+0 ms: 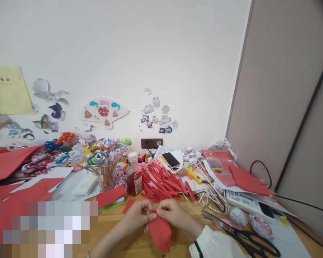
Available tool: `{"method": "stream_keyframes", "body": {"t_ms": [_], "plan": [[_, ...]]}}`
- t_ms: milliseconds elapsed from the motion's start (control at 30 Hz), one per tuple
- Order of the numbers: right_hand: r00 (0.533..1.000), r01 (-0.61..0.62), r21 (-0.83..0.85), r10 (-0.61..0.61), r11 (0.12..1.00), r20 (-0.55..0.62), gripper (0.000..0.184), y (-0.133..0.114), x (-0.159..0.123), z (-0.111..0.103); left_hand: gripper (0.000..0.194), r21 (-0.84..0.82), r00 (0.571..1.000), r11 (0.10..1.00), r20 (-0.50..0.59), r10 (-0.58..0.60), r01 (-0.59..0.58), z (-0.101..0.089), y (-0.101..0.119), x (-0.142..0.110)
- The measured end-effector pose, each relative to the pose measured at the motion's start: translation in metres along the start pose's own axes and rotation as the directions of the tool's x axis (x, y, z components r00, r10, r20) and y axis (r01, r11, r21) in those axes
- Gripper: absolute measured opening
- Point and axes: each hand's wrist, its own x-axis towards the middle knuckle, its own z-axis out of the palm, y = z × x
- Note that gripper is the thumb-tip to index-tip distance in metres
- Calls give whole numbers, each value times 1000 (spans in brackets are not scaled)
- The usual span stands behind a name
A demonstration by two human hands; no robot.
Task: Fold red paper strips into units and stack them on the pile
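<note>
One left hand [140, 212] and one right hand [172, 214] pinch the red paper [161, 234] by its upper end, apparently steadying it.

Looks like a home craft spot from my end: wooden desk [110, 216], paper flowers [97, 158], glue gun [193, 175], stickers [156, 101] on the wall [177, 53].

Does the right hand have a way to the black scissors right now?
Likely yes: the scissors lie largely uncovered beside the right sleeve, though the right hand would first need to release the red paper.
</note>
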Motion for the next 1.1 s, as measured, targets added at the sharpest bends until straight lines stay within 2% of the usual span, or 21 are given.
{"method": "stream_keyframes", "body": {"t_ms": [100,200,333,400,500,600,800,967,1100], "plan": [[999,-8,43,10,999,-39,33,-3,0,-3,34,-20,998,999,-44,44,-45,0,1,2],[993,-24,112,37,993,-110,34,-6,0,-9,36,-21,986,994,-132,104,-108,-6,4,7],[990,-108,159,121,981,-78,31,1,2,-14,37,-44,932,991,-346,106,-129,-13,8,10],[983,-130,176,150,976,-105,31,7,4,-14,38,-68,913,989,-397,95,-132,-13,9,10],[960,-137,214,183,967,-213,30,15,7,-15,38,-119,941,989,-334,45,-89,-11,8,9],[940,-86,203,147,975,-307,29,19,9,-18,41,-141,970,990,-244,-17,-18,-8,6,9],[960,-86,242,145,966,-238,32,23,9,-17,38,-123,964,992,-266,-28,-5,-10,6,9],[967,-89,285,152,954,-206,35,22,8,-17,40,-110,985,994,-171,-29,11,-11,9,8],[973,-71,356,143,932,-182,36,17,7,-18,50,-201,991,979,-122,-46,20,-11,8,7]]}}
